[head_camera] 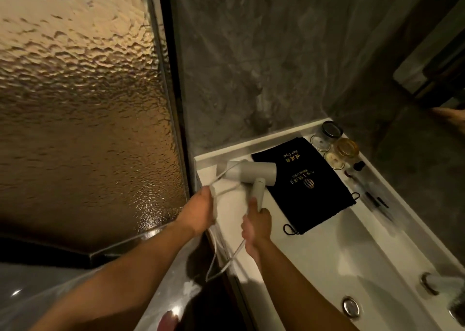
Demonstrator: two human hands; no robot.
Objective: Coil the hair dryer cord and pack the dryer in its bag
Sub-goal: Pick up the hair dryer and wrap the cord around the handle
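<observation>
A white hair dryer (251, 171) is held over the left end of a white vanity counter (324, 245), barrel lying sideways. My right hand (256, 224) grips the lower end of its handle. My left hand (201, 211) is closed on the white plug end of the cord (227, 261). The cord runs from the dryer to the left hand, and a loop of it hangs down over the counter's front edge between my arms. A flat black drawstring bag (309, 195) with gold print lies on the counter just right of the dryer.
Glass jars (329, 134) and small dark bottles stand along the counter's back edge. A sink basin with a drain (350, 305) and a tap (432, 281) is at the lower right. A textured glass door (83, 109) fills the left side; a grey wall rises behind.
</observation>
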